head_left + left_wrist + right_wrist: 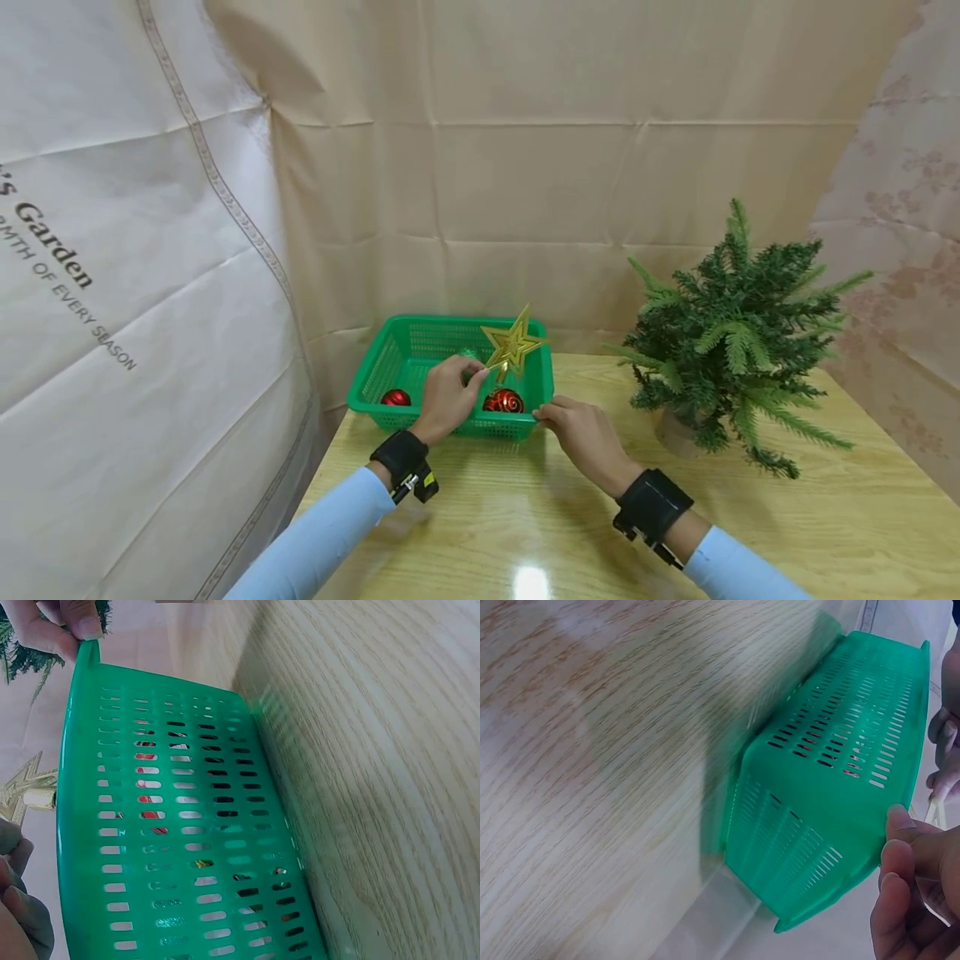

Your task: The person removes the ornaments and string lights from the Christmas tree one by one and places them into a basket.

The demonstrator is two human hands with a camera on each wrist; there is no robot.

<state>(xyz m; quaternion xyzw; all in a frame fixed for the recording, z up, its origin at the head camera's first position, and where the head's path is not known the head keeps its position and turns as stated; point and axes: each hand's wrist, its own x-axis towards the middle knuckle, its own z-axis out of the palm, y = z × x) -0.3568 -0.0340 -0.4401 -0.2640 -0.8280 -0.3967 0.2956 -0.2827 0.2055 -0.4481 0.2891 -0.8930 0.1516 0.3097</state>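
A gold star tree topper [513,342] is pinched by one point between the thumb and fingers of my left hand [450,397], over the green plastic basket [450,427]. At the basket's near right corner my right hand [588,437] pinches the rim, which the right wrist view shows up close. Inside the basket lie a plain red ball [396,397] at the left and a red bauble with gold swirls [503,401] below the star. A green glittery ornament [468,354] is partly hidden behind my left hand.
A small artificial Christmas tree [738,342] stands on the wooden table [600,550], right of the basket. A beige cloth [525,183] hangs behind the table, and a white printed cloth [135,275] hangs at the left.
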